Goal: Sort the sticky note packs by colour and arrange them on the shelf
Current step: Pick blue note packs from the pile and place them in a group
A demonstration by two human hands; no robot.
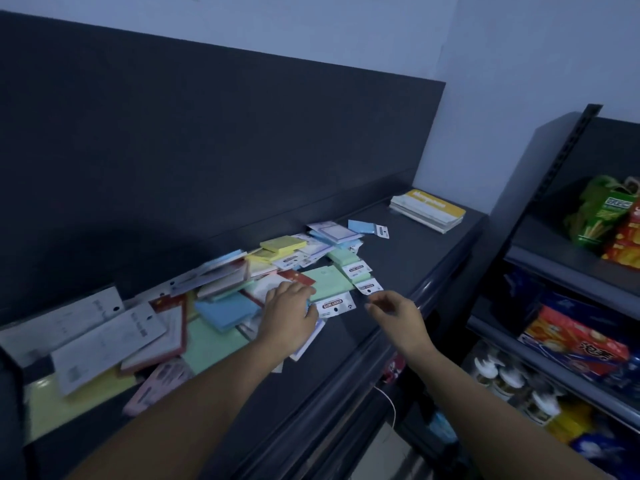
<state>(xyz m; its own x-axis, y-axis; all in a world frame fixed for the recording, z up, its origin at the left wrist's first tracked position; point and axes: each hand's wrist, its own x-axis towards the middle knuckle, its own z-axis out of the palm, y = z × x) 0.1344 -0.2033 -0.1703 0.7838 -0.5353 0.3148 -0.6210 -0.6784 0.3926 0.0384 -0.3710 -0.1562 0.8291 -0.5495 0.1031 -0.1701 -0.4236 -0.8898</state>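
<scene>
A jumble of sticky note packs lies on the dark shelf top (408, 244): yellow packs (283, 243), green packs (344, 258), a large green pack (329, 283), a blue pack (227, 310) and a lone blue pack (363, 226) set apart to the right. My left hand (289, 313) rests palm down on the pile beside the large green pack, its fingers over a white-edged pack. My right hand (394, 310) hovers just right of the pile, fingers loosely curled and apart, with nothing in it.
A stack of white and yellow booklets (427, 210) sits at the shelf's far right end. White card packs (104, 337) lie at the left. A second rack on the right holds snack bags (602, 216) and boxes (575, 344). A dark back panel (207, 133) rises behind.
</scene>
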